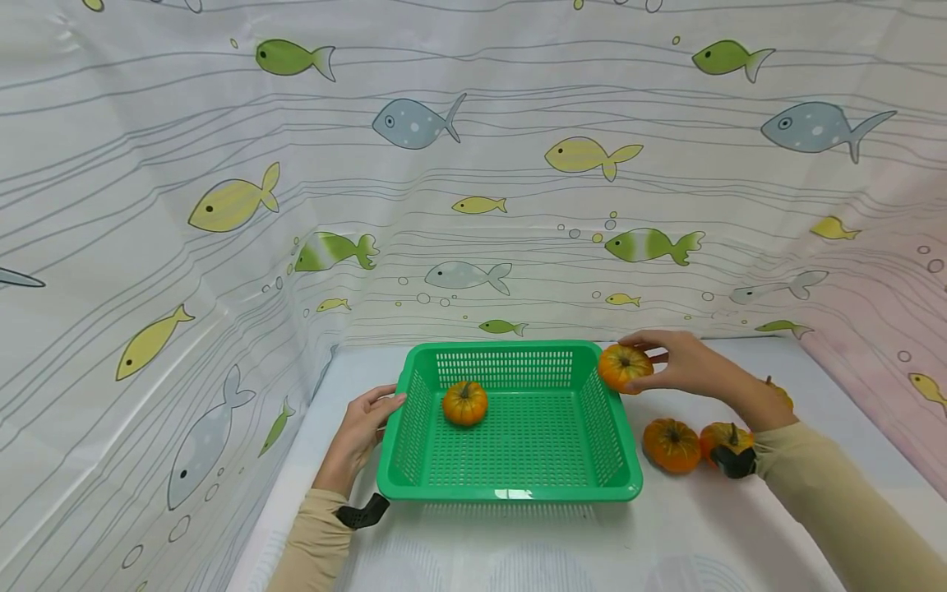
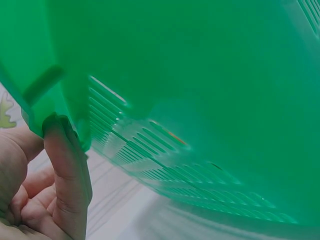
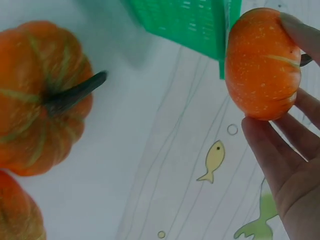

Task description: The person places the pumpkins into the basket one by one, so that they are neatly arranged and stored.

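A green plastic basket (image 1: pixel 510 493) with slotted walls stands mid-table. One small orange pumpkin (image 1: pixel 464 404) lies inside it, toward the back left. My left hand (image 1: pixel 362 432) pinches the basket's left rim; the left wrist view shows thumb and fingers (image 2: pixel 67 175) on the rim's edge. In my right hand (image 1: pixel 684 366) another pumpkin (image 1: pixel 624 367) is held by its sides, at the basket's back right corner. The right wrist view shows this pumpkin (image 3: pixel 262 65) between thumb and fingertips, beside the basket wall (image 3: pixel 185 25).
Right of the basket, two pumpkins sit side by side, one (image 1: pixel 672 446) nearer the basket and one (image 1: pixel 727 444) by the right wrist. A further pumpkin (image 1: pixel 779 393) is partly hidden behind the right forearm. A fish-patterned curtain (image 1: pixel 518 189) surrounds the white table (image 1: pixel 473 551).
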Tool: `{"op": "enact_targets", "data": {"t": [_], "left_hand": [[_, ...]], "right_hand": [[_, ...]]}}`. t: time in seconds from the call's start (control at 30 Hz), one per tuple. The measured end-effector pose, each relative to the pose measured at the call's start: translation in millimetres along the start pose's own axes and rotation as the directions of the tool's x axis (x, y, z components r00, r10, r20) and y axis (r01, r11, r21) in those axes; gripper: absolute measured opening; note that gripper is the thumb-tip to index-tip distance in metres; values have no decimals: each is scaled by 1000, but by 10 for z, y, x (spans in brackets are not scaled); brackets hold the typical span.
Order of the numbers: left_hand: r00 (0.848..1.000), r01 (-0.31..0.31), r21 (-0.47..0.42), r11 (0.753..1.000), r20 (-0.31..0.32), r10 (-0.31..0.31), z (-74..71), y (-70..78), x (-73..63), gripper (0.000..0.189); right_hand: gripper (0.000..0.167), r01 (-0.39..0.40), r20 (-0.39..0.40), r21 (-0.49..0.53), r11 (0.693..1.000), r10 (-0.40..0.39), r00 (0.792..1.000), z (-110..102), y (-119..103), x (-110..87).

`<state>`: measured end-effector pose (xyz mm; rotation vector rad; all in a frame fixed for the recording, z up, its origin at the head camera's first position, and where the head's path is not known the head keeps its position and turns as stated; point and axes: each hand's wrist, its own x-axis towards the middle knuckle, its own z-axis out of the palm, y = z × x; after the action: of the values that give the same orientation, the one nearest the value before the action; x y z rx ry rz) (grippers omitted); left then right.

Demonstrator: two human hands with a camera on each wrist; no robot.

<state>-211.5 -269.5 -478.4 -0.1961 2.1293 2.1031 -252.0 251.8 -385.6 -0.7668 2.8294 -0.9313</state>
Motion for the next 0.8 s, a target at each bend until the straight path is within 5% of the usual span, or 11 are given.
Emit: {"op": "enact_targets", "data": {"t": [0.8], "left_hand": [[1000, 6, -9, 1000, -5, -6, 7, 5, -11, 55]], "right_hand": [[69, 72, 133, 9, 997, -73, 988, 233, -576, 538]]}}
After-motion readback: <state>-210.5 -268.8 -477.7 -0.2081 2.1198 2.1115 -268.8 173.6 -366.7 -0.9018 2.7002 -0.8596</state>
